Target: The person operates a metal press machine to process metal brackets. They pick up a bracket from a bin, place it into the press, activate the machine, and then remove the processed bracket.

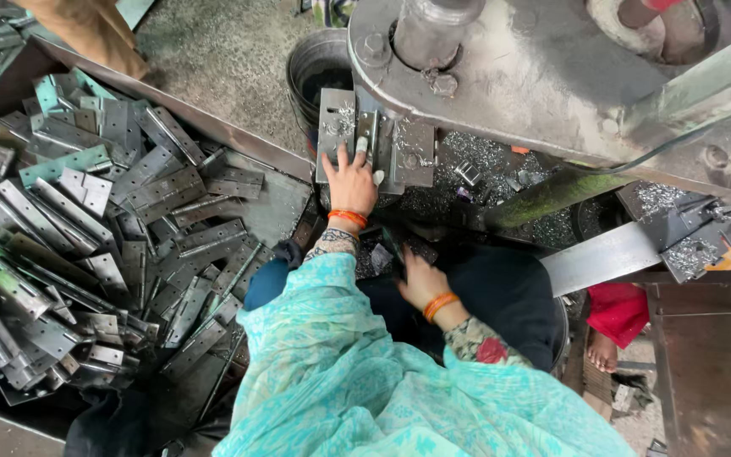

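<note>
We wear a loose turquoise shawl with a pale leaf print over dark trousers. Our patterned sleeve cuffs show grey-white at the left hand (pixel 351 184) and floral red at the right hand (pixel 420 283); each wrist carries orange bangles.

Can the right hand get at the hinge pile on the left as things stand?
Probably not easily: the right hand sits low in the lap, and the left hand and arm, stretched to the press die, lie between it and the hinge pile.

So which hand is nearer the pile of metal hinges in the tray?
Left. The left hand rests on the press plate, just past the edge of the pile of hinges. The right hand is in the lap, farther from the pile.
</note>
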